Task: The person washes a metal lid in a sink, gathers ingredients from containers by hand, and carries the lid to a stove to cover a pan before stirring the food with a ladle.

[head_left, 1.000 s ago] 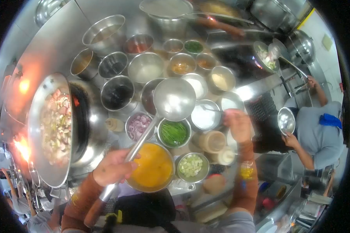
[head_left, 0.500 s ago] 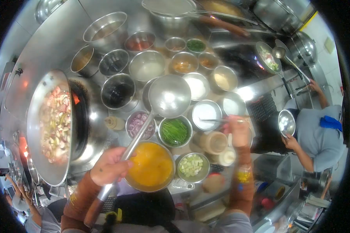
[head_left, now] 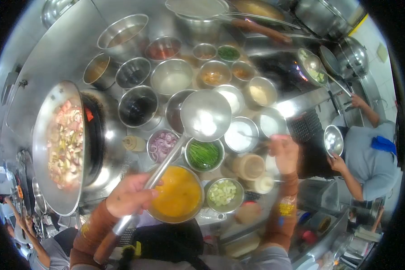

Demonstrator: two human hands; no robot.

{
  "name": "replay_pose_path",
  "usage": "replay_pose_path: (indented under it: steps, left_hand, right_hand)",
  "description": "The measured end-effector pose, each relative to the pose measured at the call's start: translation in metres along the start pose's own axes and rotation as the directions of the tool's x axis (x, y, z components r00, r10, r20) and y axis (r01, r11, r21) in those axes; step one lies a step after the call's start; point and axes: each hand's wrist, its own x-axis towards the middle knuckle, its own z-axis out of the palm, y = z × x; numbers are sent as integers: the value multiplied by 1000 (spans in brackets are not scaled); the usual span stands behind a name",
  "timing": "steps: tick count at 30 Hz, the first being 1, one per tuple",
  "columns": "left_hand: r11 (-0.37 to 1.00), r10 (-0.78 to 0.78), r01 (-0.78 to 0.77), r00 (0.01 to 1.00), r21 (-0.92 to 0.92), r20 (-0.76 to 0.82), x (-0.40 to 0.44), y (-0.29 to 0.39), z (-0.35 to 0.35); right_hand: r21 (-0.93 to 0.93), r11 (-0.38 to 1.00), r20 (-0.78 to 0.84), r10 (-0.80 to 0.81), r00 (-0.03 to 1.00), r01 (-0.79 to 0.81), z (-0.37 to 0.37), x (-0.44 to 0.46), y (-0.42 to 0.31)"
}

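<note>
Our left hand [head_left: 131, 196] grips a ladle [head_left: 205, 115] by its handle, with its round head raised just beyond the bowl of cut greens [head_left: 204, 171]. Our right hand [head_left: 284, 154] curls around a thin utensil [head_left: 245, 135] (blurred near the fingers) that reaches into the bowl of white powder [head_left: 241, 151]. Nearer to us, yellow liquid [head_left: 177, 195] fills a pan beside the left hand.

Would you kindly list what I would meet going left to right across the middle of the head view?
Large round steel wok, small pale plastic bottle, sliced purple onions, thin green stalks, white ingredient in a bowl, the person's right hand, shiny round steel bowl held at far right.
</note>
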Motion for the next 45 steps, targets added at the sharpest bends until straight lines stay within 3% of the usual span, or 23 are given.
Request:
replay_pose_path:
  steps: [6,12,16,17,20,26,30,34,36,38,40,42,45]
  left_hand:
    - [999,33,-33,999,-14,-35,-4,-3,-4]
    - [999,26,-25,1000,44,-9,-3,-5,-7]
    - [997,55,-57,997,43,48,2,-10,-3]
    - [997,65,-67,997,42,48,2,-11,-2]
    - [996,67,-68,998,49,12,-1,-11,-3]
    - [993,88,-83,994,81,-68,-9,-11,-11]
    - [979,163,-161,987,123,-9,-11,-15,-14]
    - [961,249,-263,957,79,151,-1,-17,-4]
    - [978,204,-207,957,-5,206,1,-18,-4]
    - [972,233,-220,949,-83,212,-8,-26,-5]
    - [958,285,-275,934,-76,213,-21,-38,-13]
    - [945,325,-314,928,-87,182,-43,-54,-30]
    - [919,386,-374,918,-124,94,-71,-72,-44]
  right_hand:
    - [130,978,-25,168,985,-164,15,-8,4]
    - [351,936,-170,54,984,10,-8,-20,-35]
    - [140,990,-133,2,991,17,-4,-5,-26]
    - [89,995,-73,53,996,-46,2,-2,-20]
    - [129,986,0,110,994,-109,19,-1,3]
    - [287,927,-67,271,960,-241,15,-10,7]
    - [382,922,-164,136,977,-65,-11,-24,-33]
    - [243,967,-250,-20,968,82,-14,-24,-66]
    - [96,993,-243,-45,969,71,-18,-10,-41]
    - [169,986,-111,2,994,17,-6,-12,-31]
    - [127,986,-85,117,989,-106,8,-18,-26]
    - [53,996,30,68,997,-69,2,-11,5]
    - [192,967,150,139,979,-166,3,-4,27]
